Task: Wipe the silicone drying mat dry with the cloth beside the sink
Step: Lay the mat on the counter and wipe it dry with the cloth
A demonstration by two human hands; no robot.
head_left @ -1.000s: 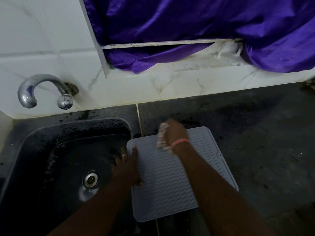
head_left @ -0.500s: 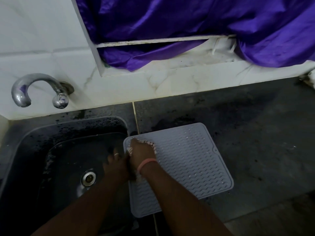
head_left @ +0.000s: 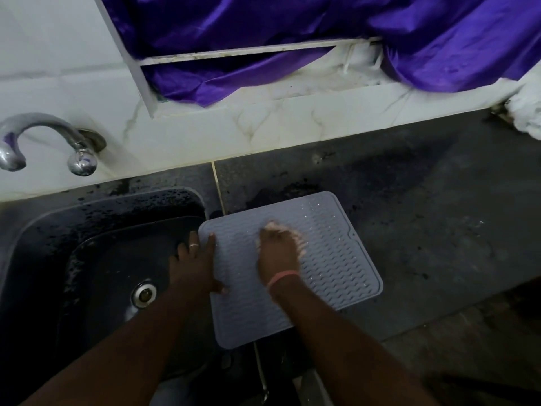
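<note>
Both of my forearms reach in from the near edge. My left hand (head_left: 195,266) lies with straight fingers on the left edge of the silicone drying mat (head_left: 330,259), thumb on the ribbed surface and the other fingers hanging over the black sink (head_left: 96,230); one finger wears a ring. My right hand (head_left: 278,253), with a pink band at the wrist, curls its grip around the cloth (head_left: 295,237) and presses it onto the middle of the mat; the cloth is blurred and shows only as pale fringes around my fingers. Grey and wavy-ribbed, the mat lies flat on the dark worktop (head_left: 424,206), its left edge overlapping the sink rim, with droplets glinting on its far right part. Farther left, a chrome tap (head_left: 44,139) juts from the white marble-patterned wall (head_left: 263,127). Farthest off, purple fabric (head_left: 322,27) drapes over the ledge.
</note>
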